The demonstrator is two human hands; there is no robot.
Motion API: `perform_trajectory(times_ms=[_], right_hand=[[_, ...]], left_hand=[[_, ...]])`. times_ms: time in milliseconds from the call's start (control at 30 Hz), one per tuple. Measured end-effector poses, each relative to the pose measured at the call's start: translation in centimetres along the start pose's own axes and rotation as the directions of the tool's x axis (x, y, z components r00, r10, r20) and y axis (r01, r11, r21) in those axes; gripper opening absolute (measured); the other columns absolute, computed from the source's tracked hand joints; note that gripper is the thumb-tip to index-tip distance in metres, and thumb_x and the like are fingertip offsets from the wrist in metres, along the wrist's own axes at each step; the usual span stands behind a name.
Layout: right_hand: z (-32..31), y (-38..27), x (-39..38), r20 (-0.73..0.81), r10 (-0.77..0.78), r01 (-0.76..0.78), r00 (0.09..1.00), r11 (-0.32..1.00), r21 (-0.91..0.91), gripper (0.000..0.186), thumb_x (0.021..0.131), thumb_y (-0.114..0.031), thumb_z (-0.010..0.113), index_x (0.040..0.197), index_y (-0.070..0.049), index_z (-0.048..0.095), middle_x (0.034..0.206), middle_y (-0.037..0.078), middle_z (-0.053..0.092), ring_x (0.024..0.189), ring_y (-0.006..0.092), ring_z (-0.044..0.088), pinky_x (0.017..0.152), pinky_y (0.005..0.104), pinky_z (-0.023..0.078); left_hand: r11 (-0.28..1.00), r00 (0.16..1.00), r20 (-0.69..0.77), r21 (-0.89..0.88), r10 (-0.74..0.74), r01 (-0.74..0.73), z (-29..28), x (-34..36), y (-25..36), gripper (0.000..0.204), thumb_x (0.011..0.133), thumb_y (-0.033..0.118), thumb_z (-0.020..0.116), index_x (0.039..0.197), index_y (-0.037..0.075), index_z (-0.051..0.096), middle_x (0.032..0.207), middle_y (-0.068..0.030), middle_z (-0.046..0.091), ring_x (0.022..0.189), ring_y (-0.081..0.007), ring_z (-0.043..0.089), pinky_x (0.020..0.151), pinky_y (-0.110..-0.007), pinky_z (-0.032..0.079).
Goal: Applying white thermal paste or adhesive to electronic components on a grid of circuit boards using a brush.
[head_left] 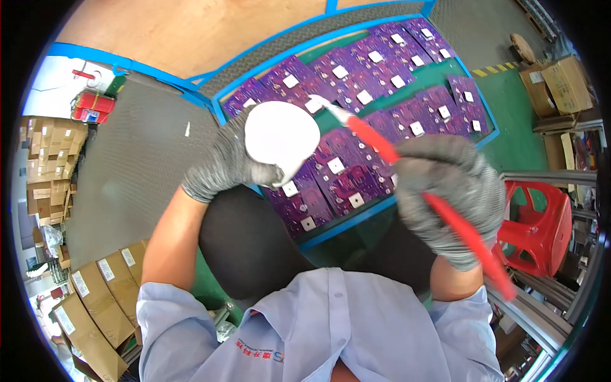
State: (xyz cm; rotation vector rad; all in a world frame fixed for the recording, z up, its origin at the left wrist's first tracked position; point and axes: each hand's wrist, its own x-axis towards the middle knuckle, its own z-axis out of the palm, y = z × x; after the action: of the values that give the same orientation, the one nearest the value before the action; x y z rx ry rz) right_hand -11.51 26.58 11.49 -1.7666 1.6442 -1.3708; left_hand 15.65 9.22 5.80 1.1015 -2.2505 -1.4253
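Note:
My left hand (224,158), in a grey knitted glove, grips a white round tub (280,137) from its left side, with the thumb at the near edge. What is inside is hard to make out against the white. My right hand (449,194), gloved in grey as well, is closed round the red handle of a thin brush (372,139). The brush's white-smeared tip is at a white square (314,105) on one of the purple circuit boards (347,175), just right of the tub. Several such boards, each bearing white squares, lie in rows beneath both hands.
A blue-edged table (347,226) with a green surface carries the boards. Beyond it stands a blue frame (159,73) with a tan panel. To the right are a red plastic stool (541,229) and cardboard boxes (563,86); more cartons (105,293) sit at the lower left.

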Motion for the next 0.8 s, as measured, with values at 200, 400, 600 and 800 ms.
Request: perform_trajectory(times_ms=[200,400,600,800], right_hand=[[-2.1,6.2,-4.4,0.174,0.291,-0.308,0.941,0.949,0.075,0.009,0.083,0.001,0.074,0.092,0.0,0.073,0.089,0.009,0.073,0.081,0.0164,0.071,0.073,0.0315,0.056],[0.2,11.5,-8.3,0.295,0.516,-0.574,0.804,0.803,0.16,0.01,0.086,-0.004,0.075,0.096,-0.001,0.072,0.09,0.008,0.073,0.083,0.016,0.07,0.077,0.0311,0.057],[1.5,13.3,-8.2,0.265,0.475,-0.511,0.839,0.855,0.085,0.011,0.085,-0.004,0.076,0.095,-0.002,0.073,0.091,0.008,0.073,0.083,0.0184,0.071,0.077,0.0321,0.057],[1.4,12.5,-8.1,0.221,0.257,-0.292,0.941,0.946,0.144,0.009,0.083,-0.001,0.076,0.092,-0.002,0.072,0.087,0.009,0.072,0.079,0.0224,0.07,0.074,0.034,0.057]], left_hand=[[0.952,0.996,-0.079,0.305,0.037,-0.011,-0.3,0.1,-2.5,0.109,0.054,0.04,0.095,0.144,0.0,0.047,0.131,-0.02,0.064,0.124,-0.0312,0.062,0.108,-0.043,0.049],[0.947,0.998,-0.058,0.32,-0.013,0.031,0.0,0.2,-1.6,0.113,0.054,0.043,0.095,0.146,0.001,0.046,0.133,-0.0217,0.062,0.127,-0.0339,0.061,0.109,-0.045,0.048],[0.942,0.999,-0.048,0.334,0.016,0.0,0.1,0.3,-1.3,0.111,0.054,0.042,0.095,0.145,0.001,0.046,0.132,-0.0223,0.063,0.126,-0.0351,0.061,0.108,-0.045,0.049],[0.884,0.997,-0.072,0.468,0.018,0.018,0.3,0.3,-2.2,0.113,0.055,0.043,0.094,0.147,0.0,0.044,0.134,-0.023,0.062,0.127,-0.036,0.061,0.11,-0.045,0.048]])
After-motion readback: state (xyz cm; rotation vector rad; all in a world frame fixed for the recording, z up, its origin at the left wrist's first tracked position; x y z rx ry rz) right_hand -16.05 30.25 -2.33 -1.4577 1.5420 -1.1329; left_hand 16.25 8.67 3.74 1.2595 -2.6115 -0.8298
